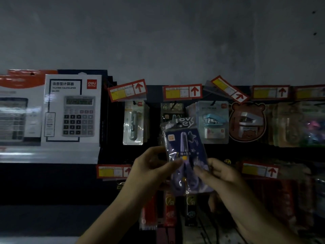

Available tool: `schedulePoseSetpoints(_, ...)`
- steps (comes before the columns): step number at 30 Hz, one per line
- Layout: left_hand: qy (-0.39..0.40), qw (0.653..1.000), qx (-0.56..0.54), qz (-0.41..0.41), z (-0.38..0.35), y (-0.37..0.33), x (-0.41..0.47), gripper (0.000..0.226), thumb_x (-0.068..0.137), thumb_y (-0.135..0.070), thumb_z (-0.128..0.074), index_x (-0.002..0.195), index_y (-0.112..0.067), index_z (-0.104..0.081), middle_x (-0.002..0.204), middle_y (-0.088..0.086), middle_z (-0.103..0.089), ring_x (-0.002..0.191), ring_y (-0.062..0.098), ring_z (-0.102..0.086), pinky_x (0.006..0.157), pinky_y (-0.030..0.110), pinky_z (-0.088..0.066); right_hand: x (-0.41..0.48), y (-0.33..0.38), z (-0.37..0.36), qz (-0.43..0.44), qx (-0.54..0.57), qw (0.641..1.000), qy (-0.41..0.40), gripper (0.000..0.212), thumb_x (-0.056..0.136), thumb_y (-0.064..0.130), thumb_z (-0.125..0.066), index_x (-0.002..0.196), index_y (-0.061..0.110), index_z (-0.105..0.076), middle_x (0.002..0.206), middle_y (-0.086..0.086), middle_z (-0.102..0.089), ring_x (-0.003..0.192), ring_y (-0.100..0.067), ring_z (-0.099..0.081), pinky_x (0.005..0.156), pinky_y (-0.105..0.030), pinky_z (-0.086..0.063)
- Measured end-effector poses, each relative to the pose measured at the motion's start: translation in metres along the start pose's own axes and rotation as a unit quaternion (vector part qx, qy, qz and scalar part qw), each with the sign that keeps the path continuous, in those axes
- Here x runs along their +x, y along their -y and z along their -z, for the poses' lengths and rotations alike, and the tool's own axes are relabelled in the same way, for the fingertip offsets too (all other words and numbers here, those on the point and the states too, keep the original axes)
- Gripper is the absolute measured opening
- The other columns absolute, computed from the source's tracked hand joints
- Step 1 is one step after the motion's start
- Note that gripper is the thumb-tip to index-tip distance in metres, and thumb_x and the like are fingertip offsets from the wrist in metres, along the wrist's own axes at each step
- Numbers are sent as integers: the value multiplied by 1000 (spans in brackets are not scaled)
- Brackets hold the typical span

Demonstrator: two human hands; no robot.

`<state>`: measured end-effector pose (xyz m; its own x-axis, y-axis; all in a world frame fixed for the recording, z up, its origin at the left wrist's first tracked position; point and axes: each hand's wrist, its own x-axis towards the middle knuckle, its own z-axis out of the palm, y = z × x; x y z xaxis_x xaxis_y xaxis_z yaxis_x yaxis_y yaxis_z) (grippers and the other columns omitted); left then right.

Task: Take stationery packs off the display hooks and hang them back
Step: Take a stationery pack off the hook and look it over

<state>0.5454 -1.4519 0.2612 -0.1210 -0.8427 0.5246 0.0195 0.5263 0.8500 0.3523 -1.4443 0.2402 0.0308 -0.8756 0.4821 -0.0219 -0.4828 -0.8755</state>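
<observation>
Dim shop display. Two hands hold a purple scissors pack (183, 148), tilted, near the viewer and just in front of the hanging row. The left hand (153, 170) has its grip pinched on the pack's left edge. The right hand (217, 174) has its grip clamped on the lower right. A stapler pack (213, 122) hangs behind, to the right. The scissors pack appears to be off the display; hanging it back remains.

Both hands hold a purple scissors pack (185, 155) before the display: left hand (151, 171) pinching its left edge, right hand (218, 175) gripping its right; stapler pack (213, 122) hangs behind
</observation>
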Motion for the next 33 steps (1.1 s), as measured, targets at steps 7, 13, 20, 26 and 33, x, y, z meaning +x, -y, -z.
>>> schedulePoseSetpoints(7,54,998,11,1,-2,10,11,40,87,-11,-78,123,-21,-64,106,11,-77,95,28,-78,80,53,-64,20,5,1,36,-13,999,-33,18,99,28,-63,106,15,-74,96,-3,-80,87,-19,-77,76,-36,-63)
schedulePoseSetpoints(13,-72,959,228,-154,8,2,39,18,99,-17,-62,114,-26,-65,92,-2,-77,80,12,-75,72,45,-65,41,10,0,102,-22,989,-103,14,98,23,-66,108,15,-73,96,1,-79,89,-14,-76,85,-44,-62)
schedulePoseSetpoints(20,-211,695,588,-357,16,-34,102,65,99,-32,-64,154,-23,-32,125,8,-59,75,22,-66,52,33,-54,57,4,2,98,-20,990,-103,6,99,20,-67,99,22,-72,83,17,-77,75,3,-71,65,-17,-56)
schedulePoseSetpoints(26,-205,608,689,-338,11,-53,117,86,96,-36,-69,162,-17,-17,135,8,-50,72,14,-44,60,29,-35,68,5,-2,92,17,989,-114,17,95,25,-71,109,15,-73,93,10,-77,96,-11,-73,78,-25,-54)
schedulePoseSetpoints(33,-186,611,682,-356,10,-69,115,73,92,-31,-74,153,-15,-35,141,8,-50,95,27,-65,67,32,-34,69,10,-7,94,14,989,-109,15,96,19,-69,84,10,-69,78,2,-76,87,-16,-73,74,-32,-52)
